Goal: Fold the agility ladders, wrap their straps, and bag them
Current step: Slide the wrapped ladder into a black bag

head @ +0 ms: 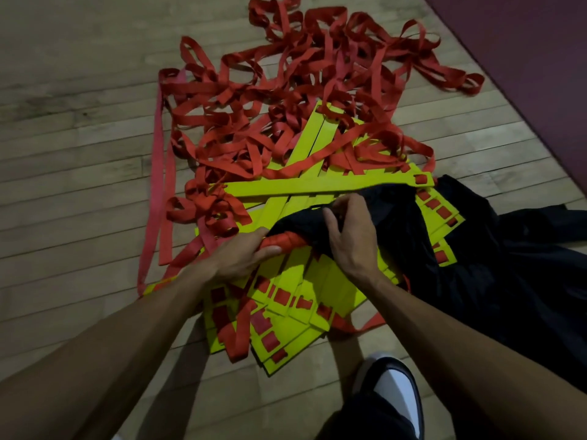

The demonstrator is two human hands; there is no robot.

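1. Wooden plank floor [79, 138] fills the frame; a maroon mat [524, 58] lies upper right.
2. Yellow ladder rungs [295, 281] and tangled red straps [286, 90] lie centre.
3. Two hands: left hand [241, 255] grips a strap-wrapped bundle [286, 241]; right hand [349, 230] pinches one black bag [476, 249].

No legible text, label, brand, number or sign found on inspection. The yellow rungs [317, 185] show plain faces with only red strap segments threaded through their slots. The red straps [254, 100] carry no print that can be read. The black bag [476, 249] is dark and shows no visible marking. The shoe [397, 389] shows black and white panels with no readable logo. The wooden floor [79, 122] is unmarked.
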